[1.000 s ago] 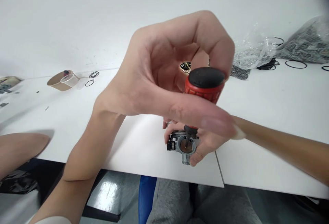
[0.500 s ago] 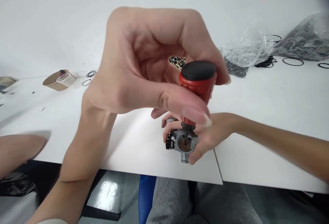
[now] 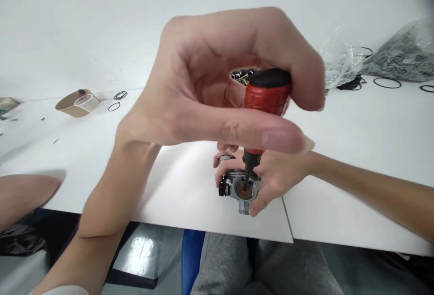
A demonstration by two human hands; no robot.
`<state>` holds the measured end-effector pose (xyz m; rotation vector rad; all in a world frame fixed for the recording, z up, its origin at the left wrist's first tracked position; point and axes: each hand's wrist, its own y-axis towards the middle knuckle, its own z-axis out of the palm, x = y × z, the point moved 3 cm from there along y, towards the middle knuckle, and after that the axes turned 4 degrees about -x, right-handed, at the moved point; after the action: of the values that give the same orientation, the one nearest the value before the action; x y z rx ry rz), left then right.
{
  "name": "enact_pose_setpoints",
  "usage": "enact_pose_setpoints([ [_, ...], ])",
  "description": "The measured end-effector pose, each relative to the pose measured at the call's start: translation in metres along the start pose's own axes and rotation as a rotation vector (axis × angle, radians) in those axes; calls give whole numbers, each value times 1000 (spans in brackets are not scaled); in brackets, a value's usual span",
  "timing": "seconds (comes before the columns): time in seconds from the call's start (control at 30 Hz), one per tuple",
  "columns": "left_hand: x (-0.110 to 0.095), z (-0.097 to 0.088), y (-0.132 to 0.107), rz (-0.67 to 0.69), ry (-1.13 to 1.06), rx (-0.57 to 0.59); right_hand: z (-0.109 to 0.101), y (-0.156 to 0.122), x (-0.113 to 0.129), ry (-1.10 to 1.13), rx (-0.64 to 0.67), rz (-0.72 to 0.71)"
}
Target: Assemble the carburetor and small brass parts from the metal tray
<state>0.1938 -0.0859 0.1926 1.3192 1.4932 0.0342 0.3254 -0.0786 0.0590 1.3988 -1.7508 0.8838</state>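
One left hand (image 3: 206, 116) pinching a red screwdriver (image 3: 266, 95), its tip pointing down into the round hole of a metal part (image 3: 240, 195), one right hand (image 3: 273, 175) wrapped around that part, on the white table (image 3: 190, 191) I'm standing by

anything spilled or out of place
A few small dark scraps lie loose on the white table at left, like stray debris. I see no spill, nor damage to the red screwdriver or metal part.

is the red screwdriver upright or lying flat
Upright, with a slight lean: the left hand grips the screwdriver, black cap on top, shaft pointing down at the metal part.
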Motion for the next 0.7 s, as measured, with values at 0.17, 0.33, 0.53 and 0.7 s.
enact_pose_setpoints([
  [0.17, 14, 8, -1, -141, -38, -106, 1, 0, -2, 1, -4, 0],
  [0.33, 23, 16, -5, -227, -280, -25, 1, 0, 1, 46, -15, 19],
  [0.53, 15, 13, -7, -149, -153, -150, 2, 0, 1, 71, -16, 14],
  [0.7, 14, 4, -7, -159, -91, -90, 3, 0, -3, 33, -19, 1],
])
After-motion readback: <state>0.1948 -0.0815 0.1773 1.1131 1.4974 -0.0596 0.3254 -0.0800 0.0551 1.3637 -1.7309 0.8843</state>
